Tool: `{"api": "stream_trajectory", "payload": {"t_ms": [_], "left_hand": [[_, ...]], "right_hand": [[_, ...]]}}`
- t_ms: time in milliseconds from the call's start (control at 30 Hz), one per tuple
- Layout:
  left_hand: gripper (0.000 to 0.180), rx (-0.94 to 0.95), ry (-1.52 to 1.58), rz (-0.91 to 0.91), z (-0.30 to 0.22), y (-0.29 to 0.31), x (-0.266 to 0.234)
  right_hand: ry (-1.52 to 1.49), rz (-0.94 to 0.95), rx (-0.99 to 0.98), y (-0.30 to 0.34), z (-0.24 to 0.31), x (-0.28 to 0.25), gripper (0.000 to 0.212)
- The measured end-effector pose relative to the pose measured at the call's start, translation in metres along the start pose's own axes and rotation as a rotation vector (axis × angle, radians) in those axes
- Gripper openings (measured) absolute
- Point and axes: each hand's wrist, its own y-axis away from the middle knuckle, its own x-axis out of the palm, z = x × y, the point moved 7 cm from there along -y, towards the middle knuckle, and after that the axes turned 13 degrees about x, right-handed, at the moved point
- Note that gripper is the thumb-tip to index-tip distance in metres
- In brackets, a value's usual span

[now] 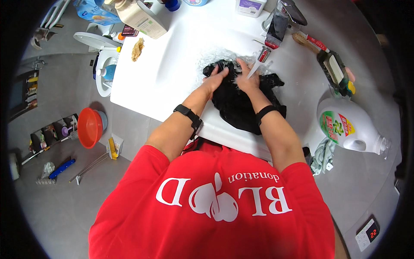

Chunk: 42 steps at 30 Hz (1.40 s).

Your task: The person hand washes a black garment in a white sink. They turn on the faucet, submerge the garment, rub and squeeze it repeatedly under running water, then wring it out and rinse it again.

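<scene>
A black cloth garment (237, 110) lies bunched in the white sink (181, 56), its lower part spread over the front rim. My left hand (213, 81) grips its upper left part, thumb and fingers closing on the fabric. On the right, my right hand (248, 81) is on the same garment, slightly smeared by motion, with its fingers bent into the folds. Water (253, 70) runs from the faucet (264, 53) down by my right hand, and splashes surround the upper edge of the cloth. The garment's folds partly hide the fingertips of both hands.
A large white detergent bottle (345, 125) lies on the right, beside a grey-green cloth (323, 156). Brushes (307, 42) and a soap tray (334, 69) are right of the faucet. A tan sponge-like piece (137, 49) and a beige bottle (142, 19) occupy the left counter.
</scene>
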Motion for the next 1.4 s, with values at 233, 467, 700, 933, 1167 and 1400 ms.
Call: {"api": "stream_trajectory", "payload": {"t_ms": [233, 467, 700, 933, 1167, 1400], "left_hand": [[0.060, 0.040, 0.971, 0.212, -0.026, 0.034, 0.016], [0.035, 0.153, 1.006, 0.188, -0.028, 0.053, 0.035], [0.040, 0.205, 0.414, -0.007, -0.026, 0.062, 0.021], [0.064, 0.144, -0.958, 0.088, 0.004, 0.007, -0.007], [0.057, 0.095, 0.310, -0.031, 0.002, 0.007, -0.010], [0.055, -0.015, 1.031, 0.334, -0.035, 0.047, 0.013]], "right_hand": [[-0.306, -0.131, -0.630, 0.158, 0.070, -0.033, 0.051], [-0.302, -0.182, -0.395, 0.103, 0.074, -0.039, 0.025], [0.005, 0.007, 0.128, 0.000, 0.006, -0.045, 0.056], [0.596, 0.134, -0.274, 0.025, -0.003, 0.013, 0.052], [-0.167, -0.025, -0.162, 0.007, 0.014, 0.002, 0.042], [-0.294, -0.159, -0.652, 0.165, 0.093, -0.036, 0.042]]}}
